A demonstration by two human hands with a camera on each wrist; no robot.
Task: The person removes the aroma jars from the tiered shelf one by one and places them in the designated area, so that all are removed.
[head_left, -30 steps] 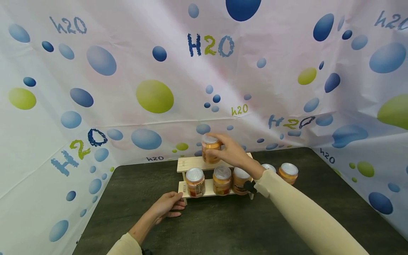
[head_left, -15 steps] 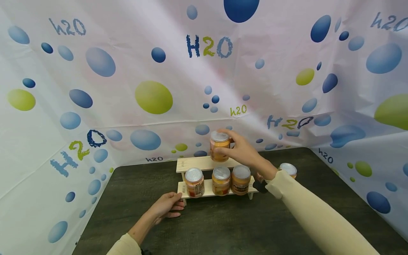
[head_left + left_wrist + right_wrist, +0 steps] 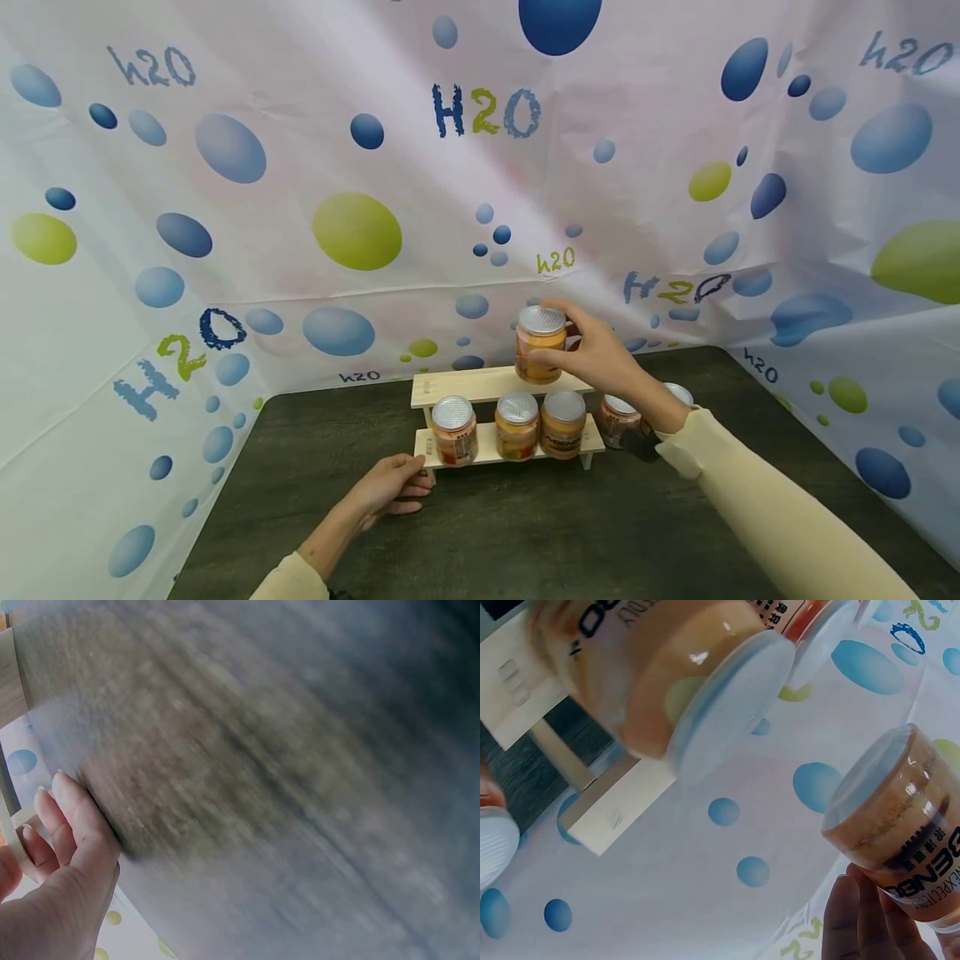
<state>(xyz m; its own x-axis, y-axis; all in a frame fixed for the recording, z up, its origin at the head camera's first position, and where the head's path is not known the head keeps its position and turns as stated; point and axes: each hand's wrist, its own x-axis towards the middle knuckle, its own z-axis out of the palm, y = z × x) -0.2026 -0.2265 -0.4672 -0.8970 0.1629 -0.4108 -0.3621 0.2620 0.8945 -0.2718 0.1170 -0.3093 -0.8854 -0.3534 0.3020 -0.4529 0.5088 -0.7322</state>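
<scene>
My right hand [image 3: 596, 358] grips an amber jar [image 3: 540, 343] with a silver lid at the right part of the rack's upper plank [image 3: 465, 385]; whether its base touches the wood I cannot tell. In the right wrist view the fingers [image 3: 844, 919] lie against this jar [image 3: 907, 825], and dark lettering shows on it. At the rack's left end, my left hand [image 3: 386, 492] holds the edge of the lower plank [image 3: 487, 443] between thumb and fingers. Three similar jars stand on that plank: one left [image 3: 454, 432], one central [image 3: 517, 427], one right [image 3: 563, 425].
Right of the rack, a jar [image 3: 619, 421] stands on the dark tabletop [image 3: 510, 533]; another jar [image 3: 678, 393] behind it is partly covered by my right forearm. A pale sheet [image 3: 420, 292] printed with blue and green bubbles hangs behind and at both sides.
My right hand has carried its jar rightward along the upper plank. My left hand stays at the rack's end. The camera view has shifted slightly.
</scene>
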